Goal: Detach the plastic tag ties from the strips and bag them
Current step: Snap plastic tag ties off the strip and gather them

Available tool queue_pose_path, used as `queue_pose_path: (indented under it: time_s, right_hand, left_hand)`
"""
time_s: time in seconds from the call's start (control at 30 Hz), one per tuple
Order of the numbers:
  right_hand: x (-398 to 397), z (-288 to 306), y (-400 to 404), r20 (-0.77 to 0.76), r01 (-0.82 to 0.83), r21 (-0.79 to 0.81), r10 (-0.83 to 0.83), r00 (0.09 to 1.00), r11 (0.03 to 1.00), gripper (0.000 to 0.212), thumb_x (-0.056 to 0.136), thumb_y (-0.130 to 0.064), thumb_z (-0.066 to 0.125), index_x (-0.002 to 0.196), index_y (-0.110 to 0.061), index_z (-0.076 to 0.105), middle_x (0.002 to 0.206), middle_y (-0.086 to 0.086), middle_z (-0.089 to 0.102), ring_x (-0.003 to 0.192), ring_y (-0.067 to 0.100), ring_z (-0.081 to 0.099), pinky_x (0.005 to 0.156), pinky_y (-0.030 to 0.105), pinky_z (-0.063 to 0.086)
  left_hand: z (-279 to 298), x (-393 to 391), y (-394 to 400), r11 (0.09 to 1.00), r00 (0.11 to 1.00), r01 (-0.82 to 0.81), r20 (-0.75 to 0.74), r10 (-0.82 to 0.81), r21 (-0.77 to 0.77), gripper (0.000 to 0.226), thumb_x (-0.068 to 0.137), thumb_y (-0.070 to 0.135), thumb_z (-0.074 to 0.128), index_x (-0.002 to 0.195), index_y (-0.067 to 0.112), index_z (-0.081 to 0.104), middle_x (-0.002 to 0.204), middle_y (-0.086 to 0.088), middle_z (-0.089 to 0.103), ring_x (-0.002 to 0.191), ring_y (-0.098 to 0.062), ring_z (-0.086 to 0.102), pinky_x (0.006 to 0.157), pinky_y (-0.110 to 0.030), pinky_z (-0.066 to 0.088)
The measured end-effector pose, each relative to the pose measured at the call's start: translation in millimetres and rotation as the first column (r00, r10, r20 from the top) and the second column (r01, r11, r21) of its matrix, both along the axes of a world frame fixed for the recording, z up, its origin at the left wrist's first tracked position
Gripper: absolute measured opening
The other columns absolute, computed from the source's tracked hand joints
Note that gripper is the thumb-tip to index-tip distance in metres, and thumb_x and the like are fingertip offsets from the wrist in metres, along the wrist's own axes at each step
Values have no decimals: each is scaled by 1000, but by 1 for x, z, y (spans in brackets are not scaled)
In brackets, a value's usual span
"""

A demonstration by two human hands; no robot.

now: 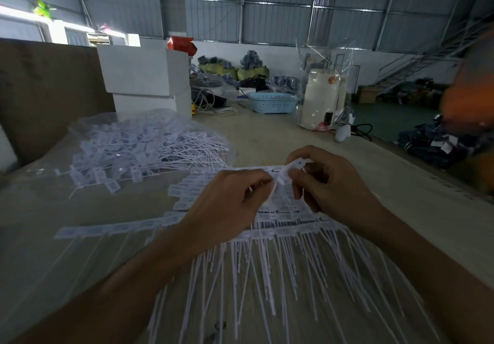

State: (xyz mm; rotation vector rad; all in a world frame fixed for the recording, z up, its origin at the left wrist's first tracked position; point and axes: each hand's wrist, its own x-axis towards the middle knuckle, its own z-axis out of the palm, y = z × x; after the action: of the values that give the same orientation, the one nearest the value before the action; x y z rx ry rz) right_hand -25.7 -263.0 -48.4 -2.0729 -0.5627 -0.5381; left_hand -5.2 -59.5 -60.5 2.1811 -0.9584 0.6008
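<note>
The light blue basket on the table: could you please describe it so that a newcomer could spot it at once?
Look to the far end of the long table, beyond both hands. Between the stacked white boxes on the left and the tall white canister on the right sits the light blue basket. It alone is pale blue, low and rectangular, with perforated sides.

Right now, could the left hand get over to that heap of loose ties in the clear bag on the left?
Probably yes. The left hand is busy pinching a tag tie with the right hand, but only bare table lies between it and the heap of loose ties.
</note>
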Motion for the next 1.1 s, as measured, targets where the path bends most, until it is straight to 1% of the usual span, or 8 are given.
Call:
queue_pose_path:
  time_s: [0.07,0.17,0.27,0.53,0.77,0.87,1.0,1.1]
  right_hand:
    - [6,2,-7,-99,117,240,-96,990,964,4,98,-19,60,95,-20,63,62,0,63,42,11,48,40,22,38]
    - [11,14,-39,-271,313,605,-180,946,732,7,99,-12,55,102,-14,61,67,1,61,48,13,44,39,21,33]
    - [12,20,-53,-235,203,715,-43,971,669,21,101,-2,46,110,-17,57,69,10,60,45,14,39,39,24,28]
    - [3,14,-23,-186,92,196,-55,981,976,26,101,-13,50,94,-22,72,67,-2,60,48,8,44,43,19,33]
    - [-1,2,-2,-116,10,-214,-35,993,977,36,92,-51,45,80,-24,65,63,-2,58,49,9,48,51,15,35]
    - [0,-1,1,-107,-21,-246,-6,994,969,41,94,-47,50,81,-12,65,70,21,55,58,30,48,54,22,35]
    - [-2,2,-2,-226,-112,-91,89,970,989,32,95,-34,57,88,-6,71,57,-4,53,47,4,43,48,12,34]
    - [-3,6,-8,-357,-127,-27,109,928,992,41,89,-46,57,80,-7,68,55,-2,52,44,9,41,44,19,34]
  left_hand:
    - [2,-3,1,1000,1000,27,5,-27,12,19,99,31,60,82,34,66,61,23,56,55,4,54,55,-10,35]
    - [-3,-7,-1,995,997,62,50,-66,73,25,95,42,59,92,20,72,82,11,69,72,-4,63,65,-29,50]
    - [-4,-6,-2,999,996,26,79,-29,40,36,94,46,57,96,13,72,86,4,70,79,-8,61,70,-30,48]
    - [-4,3,3,991,996,-66,73,57,116,39,101,27,53,136,9,59,100,2,50,87,-18,55,80,-33,45]
    - [-7,1,-1,999,998,-13,57,11,44,42,100,19,55,142,18,52,109,6,53,101,-15,51,91,-35,42]
    - [-5,-2,0,995,998,56,36,-53,-79,38,96,22,63,131,32,54,109,11,63,97,-6,59,82,-24,48]
    - [-3,-1,1,987,992,128,23,-126,-101,34,91,16,70,122,26,58,97,13,68,90,1,63,74,-10,49]
    - [-1,3,3,994,994,103,-21,-103,-28,31,88,21,73,116,27,63,90,12,69,80,-1,65,68,-11,50]
